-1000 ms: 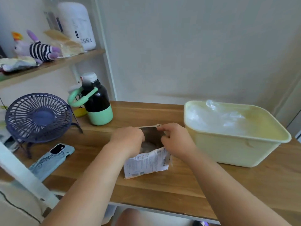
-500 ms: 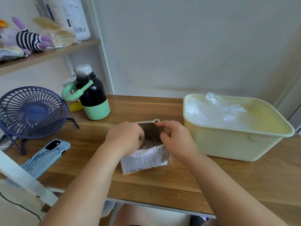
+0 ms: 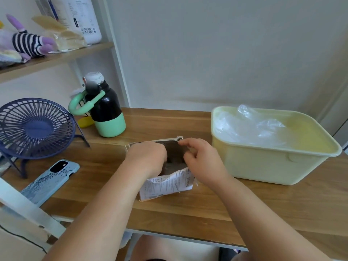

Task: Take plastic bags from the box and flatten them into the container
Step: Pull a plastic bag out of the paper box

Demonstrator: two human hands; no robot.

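The small white cardboard box (image 3: 166,186) stands open on the wooden table (image 3: 188,213). Its crumpled near wall carries rows of fine black print, all too small to read. The left hand (image 3: 146,159) reaches into the box from its left side. Its fingers are sunk below the rim, so I cannot tell whether they are spread or pinching anything. The right hand (image 3: 202,163) has its curled fingers hooked over the box's right wall, with the forefinger tip at the far right corner of the rim. Inside the box only a dim grey shape shows between the hands, hard to make out.

Right of the box, near it but apart, sits the pale yellow plastic container (image 3: 273,166), with crumpled clear plastic bags (image 3: 250,129) in its left half. Far left of the box and above it, a white plastic jug (image 3: 84,17) on a wooden shelf (image 3: 56,59) bears a barcode and blurred lines of text. The frame cuts off its top — and also the left edge of the navy wire-guard desk fan (image 3: 33,127).
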